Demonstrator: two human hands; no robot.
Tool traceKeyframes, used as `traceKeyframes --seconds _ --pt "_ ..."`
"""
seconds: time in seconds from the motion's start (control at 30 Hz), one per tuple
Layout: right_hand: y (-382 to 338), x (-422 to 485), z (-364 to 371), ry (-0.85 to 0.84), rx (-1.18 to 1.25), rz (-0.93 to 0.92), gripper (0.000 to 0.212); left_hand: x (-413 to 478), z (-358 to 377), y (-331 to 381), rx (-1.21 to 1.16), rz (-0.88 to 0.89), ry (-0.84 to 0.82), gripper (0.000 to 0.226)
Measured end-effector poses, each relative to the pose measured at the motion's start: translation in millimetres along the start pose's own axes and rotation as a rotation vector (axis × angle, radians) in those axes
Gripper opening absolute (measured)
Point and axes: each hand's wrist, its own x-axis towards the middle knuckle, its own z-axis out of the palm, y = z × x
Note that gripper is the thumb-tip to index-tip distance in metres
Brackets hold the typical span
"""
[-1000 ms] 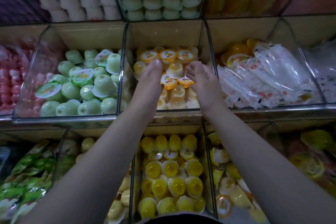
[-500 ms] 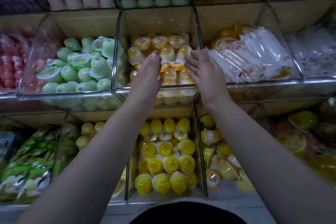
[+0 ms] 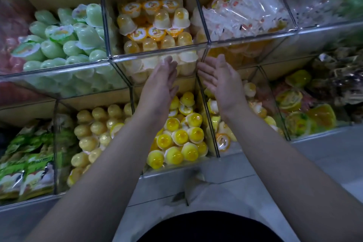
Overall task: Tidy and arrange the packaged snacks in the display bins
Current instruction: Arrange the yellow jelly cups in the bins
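Here, my left hand (image 3: pixel 159 84) and right hand (image 3: pixel 220 82) hover released and empty, mid-tidy; the yellow jelly cups (image 3: pixel 180 136) below likely need straightening next.

The mint cups (image 3: pixel 64 45) are pale green, and some of their lids are white with a green rim. The amber cups (image 3: pixel 157 25) are translucent cream with orange-gold centres; their lids are orange-rimmed around a white printed middle. The sticks (image 3: pixel 245 15) are white in clear wrap, flecked red and orange. The bright yellow cups (image 3: pixel 180 137) have lemon domes over white skirts. The mustard cups (image 3: pixel 92 129) are a duller, browner yellow. The packets (image 3: pixel 25 163) are green and white. The pink mass (image 3: pixel 11 51) is blurred, perhaps red-printed wrappers. The garment (image 3: pixel 212 226) is black.
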Motion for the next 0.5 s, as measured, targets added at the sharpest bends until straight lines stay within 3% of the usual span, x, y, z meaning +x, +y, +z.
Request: traceKeyframes --seconds 0.27,0.5 --pt "18.6 -38.0 -13.6 0.059 0.020 0.039 0.035 -31.3 -4.5 -20.7 -0.012 -0.047 -0.063 0.050" --pt "38.9 -43.2 -30.8 0.107 -0.003 0.107 0.048 -34.7 0.6 -39.7 -0.003 -0.119 -0.070 0.051"
